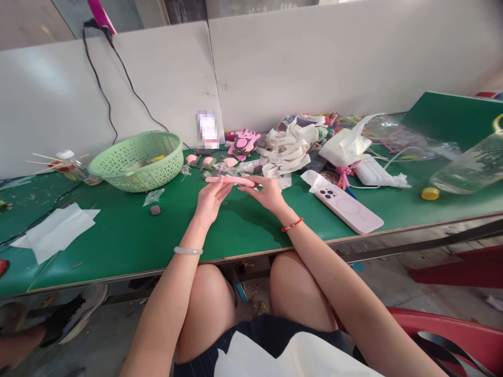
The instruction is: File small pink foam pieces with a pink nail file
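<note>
Between my two hands is a long, thin pink piece (230, 180) seen edge-on, raised a little above the green table; its material cannot be made out. My left hand (212, 199) grips its left part, thumb and fingers closed on it. At the right end my right hand (268, 192) pinches it between thumb and fingers. Just beyond lie several small pink-topped lumps (230, 163) and a pink decorated figure (244, 144). A crumpled pile of whitish strips (291, 146) is behind my right hand.
A green basket (137, 162) stands left, near a clear plastic scrap (153, 197), a small grey lump (155, 210) and white paper (63, 230). On the right are a pink phone (349, 209), tissues (346, 146), a yellow cap (430, 193) and a large bottle (467, 167).
</note>
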`<control>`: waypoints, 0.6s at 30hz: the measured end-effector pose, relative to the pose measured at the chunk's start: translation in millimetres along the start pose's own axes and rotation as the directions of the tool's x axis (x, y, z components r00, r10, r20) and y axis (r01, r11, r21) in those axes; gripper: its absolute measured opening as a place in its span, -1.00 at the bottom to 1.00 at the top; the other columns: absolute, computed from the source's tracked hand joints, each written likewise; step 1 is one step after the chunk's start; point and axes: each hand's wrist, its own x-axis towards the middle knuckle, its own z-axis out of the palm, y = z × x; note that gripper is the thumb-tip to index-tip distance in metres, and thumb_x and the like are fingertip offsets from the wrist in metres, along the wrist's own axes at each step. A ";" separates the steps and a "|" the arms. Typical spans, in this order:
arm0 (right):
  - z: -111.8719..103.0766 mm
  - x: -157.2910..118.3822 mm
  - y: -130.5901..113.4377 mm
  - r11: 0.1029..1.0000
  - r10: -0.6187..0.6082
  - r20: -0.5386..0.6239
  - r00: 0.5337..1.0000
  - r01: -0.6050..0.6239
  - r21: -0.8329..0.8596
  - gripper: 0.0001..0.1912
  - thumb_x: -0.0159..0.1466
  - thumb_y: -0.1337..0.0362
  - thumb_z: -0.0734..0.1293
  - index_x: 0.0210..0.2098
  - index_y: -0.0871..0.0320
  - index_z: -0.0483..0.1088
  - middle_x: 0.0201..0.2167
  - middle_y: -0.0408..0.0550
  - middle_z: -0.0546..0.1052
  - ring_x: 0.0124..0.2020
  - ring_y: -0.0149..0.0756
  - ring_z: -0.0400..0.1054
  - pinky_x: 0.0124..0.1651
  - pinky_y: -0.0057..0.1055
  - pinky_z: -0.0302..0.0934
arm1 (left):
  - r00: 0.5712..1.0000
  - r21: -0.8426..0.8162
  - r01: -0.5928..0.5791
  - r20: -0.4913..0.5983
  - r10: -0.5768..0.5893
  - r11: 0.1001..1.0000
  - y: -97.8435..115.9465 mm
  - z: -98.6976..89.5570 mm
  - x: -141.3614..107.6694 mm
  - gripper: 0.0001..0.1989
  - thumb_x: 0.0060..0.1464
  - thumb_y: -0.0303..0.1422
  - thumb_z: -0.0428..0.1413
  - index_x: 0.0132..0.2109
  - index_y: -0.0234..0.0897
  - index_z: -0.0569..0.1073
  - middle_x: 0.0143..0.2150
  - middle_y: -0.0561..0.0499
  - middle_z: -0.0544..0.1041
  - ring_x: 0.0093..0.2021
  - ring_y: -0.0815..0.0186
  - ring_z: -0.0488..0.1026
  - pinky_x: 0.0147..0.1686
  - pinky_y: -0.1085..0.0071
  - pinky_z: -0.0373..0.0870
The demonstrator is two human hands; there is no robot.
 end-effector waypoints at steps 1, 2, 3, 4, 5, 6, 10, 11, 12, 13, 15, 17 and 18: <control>-0.2 -0.5 0.7 1.000 -0.017 0.000 1.000 0.017 -0.016 -0.59 0.13 0.02 0.48 -0.11 0.13 0.61 -0.22 0.00 0.66 -0.29 -0.15 0.52 -0.20 -0.28 0.43 | 1.000 0.003 -0.005 0.000 0.005 1.000 0.0 -0.2 -0.1 -0.90 0.10 -0.40 0.26 -0.24 -0.36 0.59 -0.27 -0.09 0.67 -0.14 0.24 0.63 0.17 0.27 0.38; -0.5 -0.8 1.4 0.999 -0.032 0.000 0.999 0.032 -0.025 -0.59 0.14 0.04 0.49 -0.10 0.13 0.60 -0.20 0.00 0.66 -0.28 -0.15 0.53 -0.20 -0.28 0.43 | 1.000 0.007 -0.007 -0.001 0.007 1.000 0.0 -0.4 -0.1 -0.91 0.09 -0.40 0.26 -0.25 -0.36 0.59 -0.27 -0.08 0.67 -0.16 0.25 0.63 0.16 0.27 0.38; -0.8 -1.0 2.2 0.999 -0.043 -0.001 0.999 0.043 -0.032 -0.61 0.15 0.07 0.48 -0.09 0.13 0.60 -0.19 0.01 0.66 -0.27 -0.15 0.53 -0.19 -0.29 0.43 | 1.000 0.012 -0.008 -0.004 0.008 1.000 -0.1 -0.5 -0.1 -0.90 0.08 -0.40 0.27 -0.26 -0.36 0.59 -0.28 -0.08 0.67 -0.17 0.26 0.63 0.16 0.27 0.38; -1.1 -1.0 2.9 0.998 -0.050 -0.005 0.999 0.049 -0.039 -0.64 0.17 0.09 0.47 -0.09 0.12 0.60 -0.18 0.01 0.66 -0.24 -0.14 0.54 -0.19 -0.29 0.43 | 1.000 0.016 -0.008 -0.007 0.008 1.000 -0.2 -0.6 -0.1 -0.90 0.07 -0.40 0.28 -0.26 -0.36 0.59 -0.28 -0.07 0.67 -0.19 0.26 0.63 0.15 0.26 0.39; -1.4 -0.9 3.6 0.998 -0.052 -0.012 0.999 0.051 -0.047 -0.68 0.19 0.11 0.46 -0.11 0.11 0.61 -0.17 0.01 0.66 -0.21 -0.13 0.55 -0.18 -0.30 0.43 | 1.000 0.021 -0.008 -0.009 0.008 1.000 -0.3 -0.6 0.0 -0.89 0.06 -0.39 0.29 -0.26 -0.36 0.59 -0.29 -0.07 0.67 -0.20 0.26 0.63 0.15 0.26 0.39; -1.6 -0.7 4.1 0.997 -0.050 -0.020 0.999 0.049 -0.057 -0.71 0.20 0.13 0.45 -0.13 0.11 0.62 -0.17 0.00 0.66 -0.19 -0.12 0.55 -0.18 -0.30 0.43 | 1.000 0.026 -0.006 -0.010 0.007 1.000 -0.4 -0.4 0.1 -0.88 0.04 -0.39 0.30 -0.26 -0.35 0.59 -0.29 -0.07 0.67 -0.20 0.27 0.63 0.15 0.26 0.39; -2.2 -0.1 5.6 0.996 -0.042 -0.015 0.999 0.041 -0.077 -0.77 0.20 0.20 0.45 -0.16 0.12 0.63 -0.19 0.01 0.66 -0.21 -0.13 0.55 -0.22 -0.32 0.43 | 1.000 0.041 -0.003 -0.018 0.004 0.999 -1.0 0.0 0.3 -0.82 -0.02 -0.36 0.34 -0.26 -0.35 0.59 -0.29 -0.06 0.66 -0.17 0.25 0.63 0.15 0.26 0.39; -2.2 -0.1 5.8 0.997 -0.043 -0.015 0.999 0.042 -0.071 -0.77 0.20 0.21 0.45 -0.16 0.12 0.63 -0.18 0.01 0.66 -0.21 -0.13 0.55 -0.22 -0.32 0.43 | 1.000 0.044 -0.002 -0.024 0.003 0.999 -1.1 -0.2 0.4 -0.81 -0.02 -0.35 0.35 -0.26 -0.35 0.59 -0.29 -0.07 0.66 -0.16 0.24 0.63 0.15 0.25 0.39; -2.1 -0.2 5.9 0.997 -0.044 -0.016 0.999 0.043 -0.061 -0.77 0.19 0.21 0.46 -0.16 0.12 0.63 -0.18 0.01 0.66 -0.21 -0.13 0.55 -0.21 -0.31 0.43 | 1.000 0.047 -0.002 -0.026 0.003 0.999 -1.2 -0.5 0.5 -0.81 -0.02 -0.34 0.35 -0.26 -0.35 0.59 -0.29 -0.08 0.66 -0.15 0.23 0.63 0.15 0.25 0.39; -1.9 -0.3 5.8 0.998 -0.047 -0.018 0.999 0.047 -0.045 -0.74 0.18 0.20 0.47 -0.14 0.11 0.62 -0.16 0.02 0.66 -0.19 -0.12 0.55 -0.18 -0.30 0.43 | 1.000 0.050 -0.002 -0.020 0.003 0.999 -1.3 -0.9 0.6 -0.80 -0.02 -0.34 0.35 -0.25 -0.35 0.59 -0.28 -0.08 0.66 -0.14 0.23 0.62 0.15 0.25 0.38; -1.6 -0.6 5.3 0.999 -0.051 -0.018 0.999 0.051 -0.013 -0.68 0.15 0.18 0.49 -0.09 0.11 0.61 -0.14 0.02 0.65 -0.15 -0.09 0.55 -0.12 -0.27 0.44 | 1.000 0.055 0.000 0.002 0.000 0.998 -1.6 -1.8 0.7 -0.81 -0.01 -0.34 0.34 -0.24 -0.34 0.59 -0.26 -0.09 0.66 -0.12 0.23 0.62 0.16 0.26 0.38; -1.5 -0.9 4.2 0.999 -0.038 -0.012 0.999 0.038 -0.003 -0.67 0.15 0.16 0.49 -0.09 0.09 0.61 -0.13 0.00 0.65 -0.11 -0.05 0.55 -0.07 -0.23 0.44 | 1.000 0.055 0.010 0.028 -0.011 0.998 -1.8 -2.4 0.7 -0.81 0.01 -0.34 0.33 -0.23 -0.34 0.59 -0.24 -0.10 0.67 -0.11 0.23 0.62 0.16 0.27 0.38; -1.6 -1.0 3.6 1.000 -0.027 -0.009 1.000 0.027 -0.006 -0.69 0.16 0.15 0.48 -0.11 0.08 0.62 -0.14 -0.01 0.65 -0.08 -0.03 0.55 -0.05 -0.22 0.44 | 0.999 0.053 0.017 0.035 -0.019 0.998 -1.9 -2.6 0.6 -0.82 0.02 -0.34 0.32 -0.23 -0.34 0.59 -0.23 -0.10 0.67 -0.10 0.23 0.61 0.16 0.27 0.38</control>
